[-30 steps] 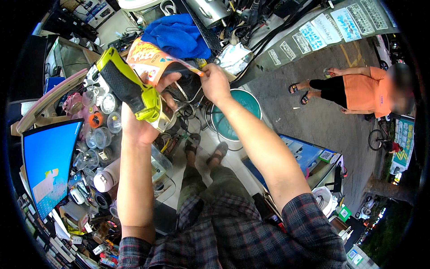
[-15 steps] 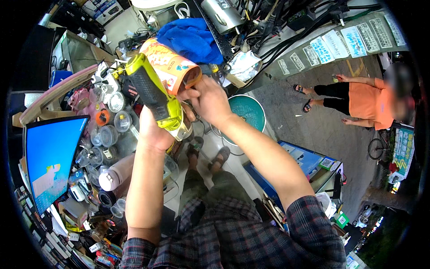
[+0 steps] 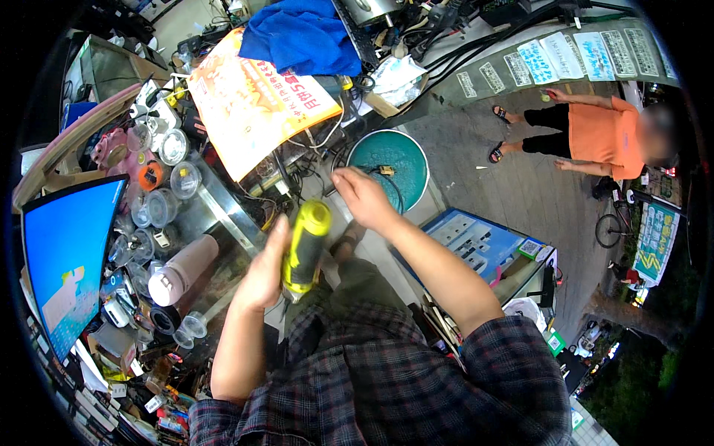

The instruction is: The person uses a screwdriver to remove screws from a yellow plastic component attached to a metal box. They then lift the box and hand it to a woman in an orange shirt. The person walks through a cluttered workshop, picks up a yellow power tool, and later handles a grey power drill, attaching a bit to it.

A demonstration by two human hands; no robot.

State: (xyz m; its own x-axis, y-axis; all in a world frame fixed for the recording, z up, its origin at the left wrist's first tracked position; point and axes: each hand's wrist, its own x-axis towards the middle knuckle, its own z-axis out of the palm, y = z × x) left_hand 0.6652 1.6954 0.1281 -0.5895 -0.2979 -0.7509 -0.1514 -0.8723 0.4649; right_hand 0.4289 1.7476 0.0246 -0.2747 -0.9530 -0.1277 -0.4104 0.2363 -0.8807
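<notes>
In my left hand is a lime-yellow and black power tool, smeared by motion, its rounded end up. My thumb points upward along its left side, and the other fingers are mostly hidden by the tool. To the right of it, apart from the tool, is my right hand, with fingers stretched out and nothing visible in them. It hovers by the near left rim of a teal bucket. Beyond both hands, an orange-and-white printed sheet lies spread over the cluttered bench.
A blue cloth overlaps the sheet's far edge. Clear round containers, a pale bottle and a monitor crowd the left. A dark cord lies in the bucket. A person in an orange shirt stands at right.
The power tool has come down toward my body in my left hand. My right hand has left the curled sheet, which now lies spread out. My view has shifted slightly.
</notes>
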